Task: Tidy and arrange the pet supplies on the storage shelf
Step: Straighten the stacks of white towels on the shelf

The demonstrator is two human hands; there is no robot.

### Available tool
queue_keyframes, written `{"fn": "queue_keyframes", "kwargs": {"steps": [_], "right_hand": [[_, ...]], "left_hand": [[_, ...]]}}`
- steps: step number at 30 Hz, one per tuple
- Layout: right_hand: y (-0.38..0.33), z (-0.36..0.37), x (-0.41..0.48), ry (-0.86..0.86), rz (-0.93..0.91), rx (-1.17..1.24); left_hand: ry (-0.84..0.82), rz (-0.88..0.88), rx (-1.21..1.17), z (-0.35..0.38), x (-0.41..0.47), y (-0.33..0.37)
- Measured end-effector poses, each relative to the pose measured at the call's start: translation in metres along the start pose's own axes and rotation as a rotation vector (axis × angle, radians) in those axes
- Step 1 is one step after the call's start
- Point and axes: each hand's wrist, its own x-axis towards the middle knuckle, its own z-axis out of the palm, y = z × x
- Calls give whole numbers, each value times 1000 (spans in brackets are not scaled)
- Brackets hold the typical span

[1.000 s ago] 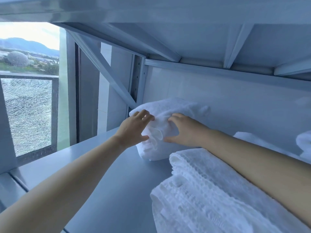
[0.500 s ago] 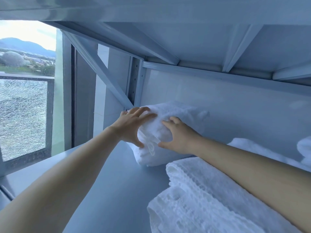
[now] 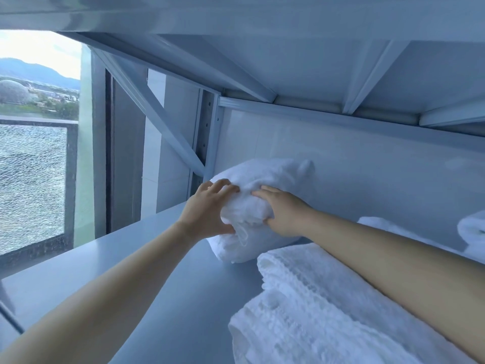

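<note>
A thick waffle-weave towel (image 3: 301,298) lay in the foreground under the right forearm, and another white roll (image 3: 472,232) sat at the far right edge. Behind them, a plump folded white towel (image 3: 267,174) rested in the back left corner, against the wall (image 3: 367,166). The left hand (image 3: 207,208) and right hand (image 3: 283,211) both gripped its front, fingers dug into bunched cloth. The grey metal shelf (image 3: 157,258) stood beside a window (image 3: 31,179) overlooking hills.

At frame centre, the left hand (image 3: 207,210) and right hand (image 3: 282,211) grip a folded white towel (image 3: 265,179) on the grey shelf (image 3: 147,271); a waffle-textured towel (image 3: 315,306) lies lower right.
</note>
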Motion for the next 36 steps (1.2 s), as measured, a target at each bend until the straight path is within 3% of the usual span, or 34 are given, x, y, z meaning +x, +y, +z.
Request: {"fn": "queue_keyframes", "kwargs": {"steps": [6,12,16,29,36], "right_hand": [[-8,0,-6,8,21,87],[-20,8,-5,30,37,0],[-23,11,-4,70,41,-31],[2,2,-3,68,63,-88],[12,-3,-9,68,153,-38]], "left_hand": [[-146,102,-3,-14,8,-20],[-232,259,99,-15,5,-46],[-171,296,176,-7,0,-45],[3,157,120,11,-4,-9],[-50,142,184,11,3,2]]}}
